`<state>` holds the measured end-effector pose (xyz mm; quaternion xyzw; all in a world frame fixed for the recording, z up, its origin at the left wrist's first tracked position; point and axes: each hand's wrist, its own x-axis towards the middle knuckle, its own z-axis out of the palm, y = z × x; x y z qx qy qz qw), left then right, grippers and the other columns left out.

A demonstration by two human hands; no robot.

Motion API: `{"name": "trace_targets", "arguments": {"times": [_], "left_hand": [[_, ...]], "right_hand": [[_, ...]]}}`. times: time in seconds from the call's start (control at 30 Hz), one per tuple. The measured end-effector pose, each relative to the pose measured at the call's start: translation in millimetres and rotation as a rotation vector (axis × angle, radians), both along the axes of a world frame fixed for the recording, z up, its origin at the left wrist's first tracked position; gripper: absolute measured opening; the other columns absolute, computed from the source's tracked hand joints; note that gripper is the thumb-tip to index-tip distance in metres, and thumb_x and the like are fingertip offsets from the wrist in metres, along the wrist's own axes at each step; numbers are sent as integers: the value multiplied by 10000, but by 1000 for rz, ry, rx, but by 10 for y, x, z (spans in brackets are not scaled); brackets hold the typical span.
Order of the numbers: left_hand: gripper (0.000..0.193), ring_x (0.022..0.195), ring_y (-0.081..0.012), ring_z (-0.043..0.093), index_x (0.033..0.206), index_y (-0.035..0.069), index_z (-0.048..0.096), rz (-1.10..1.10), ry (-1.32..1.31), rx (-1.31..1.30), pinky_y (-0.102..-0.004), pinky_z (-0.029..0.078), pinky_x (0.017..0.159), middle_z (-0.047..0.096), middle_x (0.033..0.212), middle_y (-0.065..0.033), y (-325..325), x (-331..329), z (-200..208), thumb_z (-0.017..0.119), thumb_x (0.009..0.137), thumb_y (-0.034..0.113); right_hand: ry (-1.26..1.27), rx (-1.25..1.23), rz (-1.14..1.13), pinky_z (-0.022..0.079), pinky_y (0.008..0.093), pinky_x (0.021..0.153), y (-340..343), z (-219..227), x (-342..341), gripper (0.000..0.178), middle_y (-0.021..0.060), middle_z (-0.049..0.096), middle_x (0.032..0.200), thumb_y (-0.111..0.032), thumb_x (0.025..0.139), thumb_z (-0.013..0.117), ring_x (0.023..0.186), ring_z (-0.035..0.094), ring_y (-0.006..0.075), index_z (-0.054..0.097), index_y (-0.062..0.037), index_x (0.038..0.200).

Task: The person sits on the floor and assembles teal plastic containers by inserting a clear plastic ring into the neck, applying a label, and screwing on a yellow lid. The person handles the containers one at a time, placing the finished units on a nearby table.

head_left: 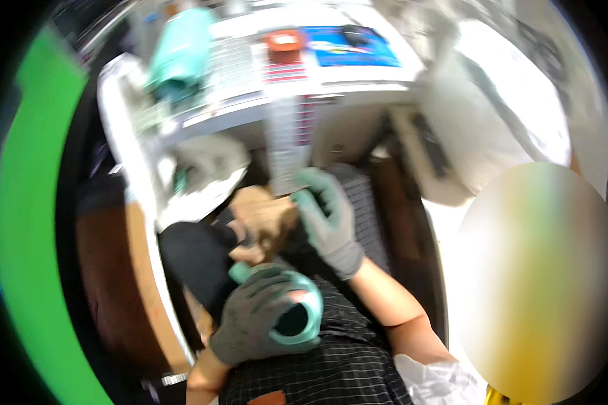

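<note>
One head-worn fisheye looks steeply down, close over the lap, toward a cluttered white worktop ahead

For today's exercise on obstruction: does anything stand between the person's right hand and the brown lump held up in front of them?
Nothing visible does. The right hand, in a grey-green glove, reaches the brown lump directly, its fingers at the lump's right edge. The left hand is lower, gripping a teal tape roll, out of that path. The picture is blurred, so fine contact is unclear.

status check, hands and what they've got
Left hand gripping teal tape roll. Right hand pinching pale strip above brown lump. Picture blurred, nothing seen blocking.
</note>
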<state>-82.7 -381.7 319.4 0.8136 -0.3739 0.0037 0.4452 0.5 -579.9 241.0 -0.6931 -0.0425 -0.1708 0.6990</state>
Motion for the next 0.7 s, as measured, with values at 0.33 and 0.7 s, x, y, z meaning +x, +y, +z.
{"name": "trace_targets", "arguments": {"times": [0.33, 0.7], "left_hand": [[816, 1027, -292, 709, 1257, 13, 590, -200, 158, 105, -414, 577, 897, 696, 1190, -142, -177, 479, -176, 986, 559, 160], [1075, 1180, -301, 582, 1478, 21, 407, 135, 70, 174, -463, 542, 921, 544, 1286, -152, -568, 233, -288, 958, 566, 162]], "right_hand": [[268, -207, -932, 564, 380, 861, -2367, -587, -1585, 230, 173, 693, 1114, -105, 950, 696, 974, 706, 307, 666, -24, 1163], [383, -10, -641, 564, 327, 602, -2015, -269, -1147, 334, 134, 708, 940, -134, 961, 684, 715, 699, 198, 578, -3, 1249]]}}
